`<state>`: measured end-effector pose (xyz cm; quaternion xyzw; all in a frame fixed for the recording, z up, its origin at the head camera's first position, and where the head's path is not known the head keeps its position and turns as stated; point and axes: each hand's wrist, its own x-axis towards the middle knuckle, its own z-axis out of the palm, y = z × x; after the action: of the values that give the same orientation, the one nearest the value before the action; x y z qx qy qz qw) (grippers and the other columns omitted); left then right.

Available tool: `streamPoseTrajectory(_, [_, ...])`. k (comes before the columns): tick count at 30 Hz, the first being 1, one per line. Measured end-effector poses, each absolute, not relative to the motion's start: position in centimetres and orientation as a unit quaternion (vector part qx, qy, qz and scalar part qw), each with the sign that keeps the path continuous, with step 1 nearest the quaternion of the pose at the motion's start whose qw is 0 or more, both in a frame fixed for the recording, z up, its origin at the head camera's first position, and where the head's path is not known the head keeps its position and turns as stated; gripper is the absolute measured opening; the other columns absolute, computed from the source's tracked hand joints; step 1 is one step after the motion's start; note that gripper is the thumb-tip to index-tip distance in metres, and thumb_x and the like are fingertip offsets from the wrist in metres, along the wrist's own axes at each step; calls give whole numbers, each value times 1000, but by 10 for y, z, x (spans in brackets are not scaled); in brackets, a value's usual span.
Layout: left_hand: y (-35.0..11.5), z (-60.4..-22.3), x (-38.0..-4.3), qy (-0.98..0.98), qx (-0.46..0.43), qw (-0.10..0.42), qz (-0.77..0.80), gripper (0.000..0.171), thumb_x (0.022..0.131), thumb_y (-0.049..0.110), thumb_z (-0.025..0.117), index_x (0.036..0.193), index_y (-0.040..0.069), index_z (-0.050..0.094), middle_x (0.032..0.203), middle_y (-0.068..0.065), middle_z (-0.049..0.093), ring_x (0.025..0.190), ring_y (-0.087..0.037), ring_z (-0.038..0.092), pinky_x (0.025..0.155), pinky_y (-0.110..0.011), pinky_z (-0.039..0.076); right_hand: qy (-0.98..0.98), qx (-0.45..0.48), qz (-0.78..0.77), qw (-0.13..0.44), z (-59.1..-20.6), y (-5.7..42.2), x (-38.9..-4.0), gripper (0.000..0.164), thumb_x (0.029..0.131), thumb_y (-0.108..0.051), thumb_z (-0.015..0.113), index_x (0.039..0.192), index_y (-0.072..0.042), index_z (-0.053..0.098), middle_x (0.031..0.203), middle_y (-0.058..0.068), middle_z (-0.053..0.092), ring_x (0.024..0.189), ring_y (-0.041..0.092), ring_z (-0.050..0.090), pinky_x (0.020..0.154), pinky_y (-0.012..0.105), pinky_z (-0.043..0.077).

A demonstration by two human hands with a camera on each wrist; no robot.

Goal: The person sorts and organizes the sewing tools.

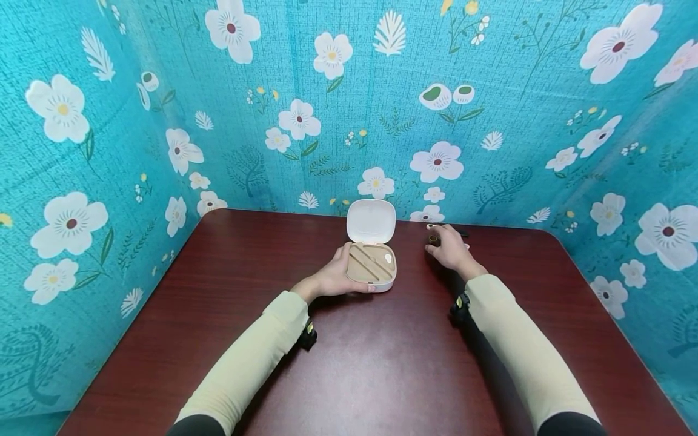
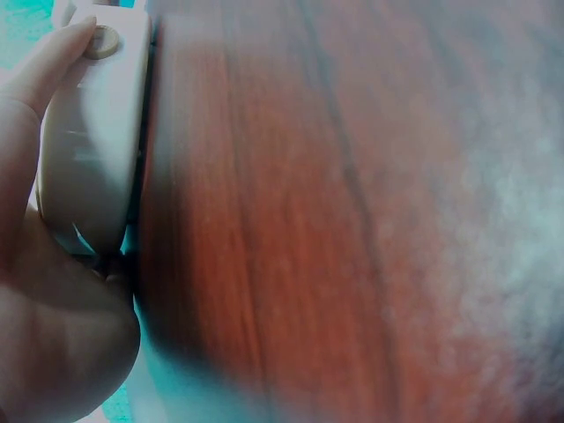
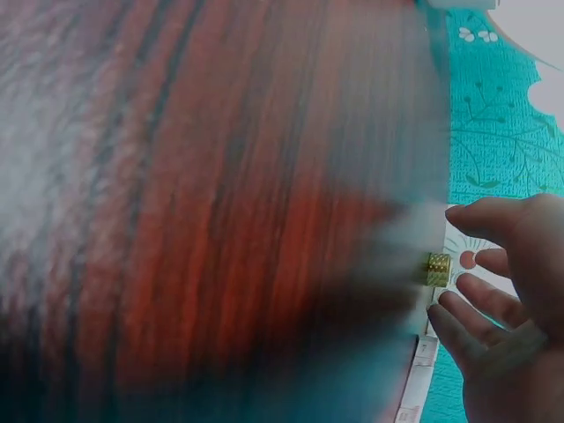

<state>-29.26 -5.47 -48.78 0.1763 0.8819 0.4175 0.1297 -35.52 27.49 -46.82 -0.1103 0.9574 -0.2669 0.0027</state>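
Observation:
A small white box [image 1: 386,286] stands on the table with its white lid [image 1: 371,221] raised at the back. Its beige inner tray [image 1: 364,266] has diagonal slots and a white heart-shaped mark. My left hand [image 1: 334,276] grips the box from its left side, the thumb along the front at a round button [image 2: 102,41]. Near the table's back edge, my right hand [image 1: 451,248] reaches over small items, thumb and fingers apart. Between them in the right wrist view sits a short ribbed gold cylinder [image 3: 438,270], with a gap to the thumb.
A dark thin item [image 1: 463,234] lies just behind the right hand. A white segmented strip [image 3: 424,361] shows beside it in the right wrist view. The dark red wooden table [image 1: 349,363] meets a blue flowered curtain [image 1: 305,157] at the back and sides.

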Motion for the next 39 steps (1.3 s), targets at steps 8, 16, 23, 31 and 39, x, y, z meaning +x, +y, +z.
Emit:
streamPoseTrajectory(8, [-54, -491, -295, 883, 178, 125, 416, 120, 67, 56, 91, 155, 19, 18, 149, -12, 31, 133, -24, 43, 111, -39, 37, 949, -84, -305, 4, -471, 277, -360, 44, 100, -10, 63, 140, 6, 55, 134, 28, 57, 123, 44, 55, 103, 61, 42])
streamPoseTrajectory(16, [-54, -488, -292, 883, 177, 126, 416, 116, 68, 55, 90, 153, 19, 20, 147, -11, 31, 132, -24, 44, 111, -40, 38, 940, -53, -337, 10, -473, 274, -361, 38, 100, -13, 64, 133, 5, 61, 127, 26, 64, 119, 41, 60, 109, 66, 34])
streamPoseTrajectory(23, [-54, -482, -287, 881, 179, 121, 422, 115, 70, 52, 90, 154, 16, 20, 147, -13, 32, 131, -25, 44, 111, -41, 38, 938, -59, -341, -2, -475, 270, -361, 30, 97, -11, 67, 122, 6, 67, 118, 26, 68, 107, 39, 64, 99, 57, 45])
streamPoseTrajectory(31, [-54, -478, -285, 880, 186, 114, 422, 113, 71, 51, 90, 153, 13, 21, 147, -15, 32, 131, -27, 44, 111, -43, 38, 933, -61, -355, 9, -472, 265, -359, 17, 95, -7, 70, 108, 4, 74, 101, 20, 72, 83, 27, 65, 76, 37, 52])
streamPoseTrajectory(39, [-55, -487, -292, 880, 180, 122, 422, 119, 69, 54, 90, 156, 16, 19, 149, -13, 30, 132, -25, 43, 112, -40, 37, 905, -78, -416, 46, -468, 258, -353, 16, 98, -4, 66, 107, 7, 72, 95, 20, 74, 80, 27, 70, 70, 33, 57])
